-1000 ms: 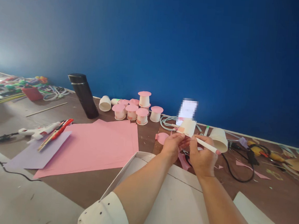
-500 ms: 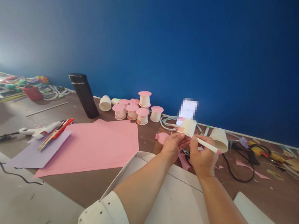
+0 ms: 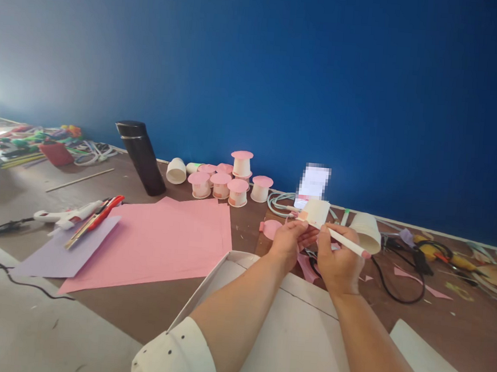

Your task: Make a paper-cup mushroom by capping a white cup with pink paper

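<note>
My left hand (image 3: 290, 244) is closed around the lower edge of a white paper cup (image 3: 319, 211), which has an orange patch on its side. In my right hand (image 3: 340, 266) is a white marker pen (image 3: 347, 241) with a pink end pointing right. The pen's tip is at the cup's lower edge, partly hidden by my fingers, so contact cannot be made out. Just left of my left hand lies a pink paper circle (image 3: 272, 229) with a tab. Pink paper scraps (image 3: 308, 268) lie beneath my hands.
Several upturned cups with pink paper tops (image 3: 238, 192) stand by the blue wall. Left are a black flask (image 3: 142, 157), pink sheets (image 3: 175, 243), a glue gun (image 3: 67, 216) and a red cutter (image 3: 100, 215). A loose cup (image 3: 366, 232), cables and a lit phone (image 3: 313, 182) are nearby.
The whole view has shifted very slightly. Both hands keep their hold on the cup and the marker pen, with almost no movement.
</note>
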{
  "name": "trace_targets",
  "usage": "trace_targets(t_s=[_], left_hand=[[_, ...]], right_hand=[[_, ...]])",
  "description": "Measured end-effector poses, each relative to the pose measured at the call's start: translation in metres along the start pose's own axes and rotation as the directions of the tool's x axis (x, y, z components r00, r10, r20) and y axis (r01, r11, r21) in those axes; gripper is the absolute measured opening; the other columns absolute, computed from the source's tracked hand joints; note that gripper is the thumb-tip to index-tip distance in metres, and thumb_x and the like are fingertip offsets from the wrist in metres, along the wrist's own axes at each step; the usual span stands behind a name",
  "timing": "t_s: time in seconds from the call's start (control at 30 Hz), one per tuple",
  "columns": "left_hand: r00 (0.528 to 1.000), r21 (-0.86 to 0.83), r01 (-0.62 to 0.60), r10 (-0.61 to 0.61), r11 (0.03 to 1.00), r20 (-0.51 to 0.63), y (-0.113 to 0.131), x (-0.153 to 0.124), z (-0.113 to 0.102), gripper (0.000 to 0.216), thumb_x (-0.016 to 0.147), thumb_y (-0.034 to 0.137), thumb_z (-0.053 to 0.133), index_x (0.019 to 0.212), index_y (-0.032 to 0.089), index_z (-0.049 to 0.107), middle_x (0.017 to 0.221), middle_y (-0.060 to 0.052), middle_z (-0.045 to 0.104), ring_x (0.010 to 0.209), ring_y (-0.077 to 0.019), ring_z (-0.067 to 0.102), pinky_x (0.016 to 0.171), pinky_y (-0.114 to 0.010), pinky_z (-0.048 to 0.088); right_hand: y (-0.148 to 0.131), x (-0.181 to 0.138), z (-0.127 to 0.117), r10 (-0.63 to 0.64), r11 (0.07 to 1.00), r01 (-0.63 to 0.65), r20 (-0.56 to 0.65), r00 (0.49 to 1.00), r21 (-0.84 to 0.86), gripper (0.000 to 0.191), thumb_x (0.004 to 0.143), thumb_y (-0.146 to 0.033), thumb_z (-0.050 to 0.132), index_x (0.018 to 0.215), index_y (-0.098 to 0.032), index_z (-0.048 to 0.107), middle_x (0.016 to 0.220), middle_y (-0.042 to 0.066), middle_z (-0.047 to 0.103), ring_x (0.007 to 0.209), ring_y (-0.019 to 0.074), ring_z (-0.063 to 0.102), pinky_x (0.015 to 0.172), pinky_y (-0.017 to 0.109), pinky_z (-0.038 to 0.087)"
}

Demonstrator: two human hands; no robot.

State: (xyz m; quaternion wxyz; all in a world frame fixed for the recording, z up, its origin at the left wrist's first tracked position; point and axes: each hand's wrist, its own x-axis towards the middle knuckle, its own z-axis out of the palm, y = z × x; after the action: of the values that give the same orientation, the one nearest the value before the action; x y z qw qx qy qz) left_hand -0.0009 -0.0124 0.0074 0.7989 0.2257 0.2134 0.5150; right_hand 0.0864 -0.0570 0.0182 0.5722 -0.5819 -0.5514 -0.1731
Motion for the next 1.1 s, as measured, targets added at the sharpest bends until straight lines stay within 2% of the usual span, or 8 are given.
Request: trace_targets(t_s=[0.53,0.73,1.1], left_hand=[[1.0,0.021,-0.003,0.003,1.0,-0.007,0.0009,-0.0009,0.0019,0.018,0.069,0.022,0.076,0.072,0.012,0.061,0.072,-0.008,0.068,0.076,-0.0197,0.069,0.084,-0.034,0.052],[1.0,0.022,0.01,-0.01,1.0,-0.016,0.0012,-0.0006,-0.0002,0.014,0.075,0.022,0.071,0.082,0.011,0.065,0.079,-0.009,0.069,0.079,-0.0187,0.069,0.088,-0.035,0.052],[1.0,-0.017,0.007,-0.007,1.0,0.009,0.0014,0.0019,-0.0018,0.01,0.08,0.019,0.064,0.084,0.011,0.065,0.079,-0.009,0.069,0.078,-0.0175,0.068,0.089,-0.034,0.051]], right_hand=[[0.0001,-0.0003,-0.0005,0.004,1.0,-0.004,0.015,1.0,-0.027,0.013,0.084,-0.028,0.06,0.086,-0.017,0.065,0.083,0.009,0.07,0.08,0.0211,0.066,0.072,0.032,0.052],[-0.0028,0.0014,-0.003,0.047,0.999,-0.048,-0.043,0.998,-0.015,0.016,0.086,-0.031,0.058,0.089,-0.016,0.064,0.085,0.009,0.069,0.078,0.0207,0.065,0.069,0.033,0.051],[-0.003,0.0005,-0.0022,0.02,1.0,-0.02,-0.009,1.0,-0.006,0.015,0.084,-0.029,0.059,0.087,-0.016,0.065,0.082,0.008,0.069,0.075,0.0201,0.065,0.067,0.032,0.051]])
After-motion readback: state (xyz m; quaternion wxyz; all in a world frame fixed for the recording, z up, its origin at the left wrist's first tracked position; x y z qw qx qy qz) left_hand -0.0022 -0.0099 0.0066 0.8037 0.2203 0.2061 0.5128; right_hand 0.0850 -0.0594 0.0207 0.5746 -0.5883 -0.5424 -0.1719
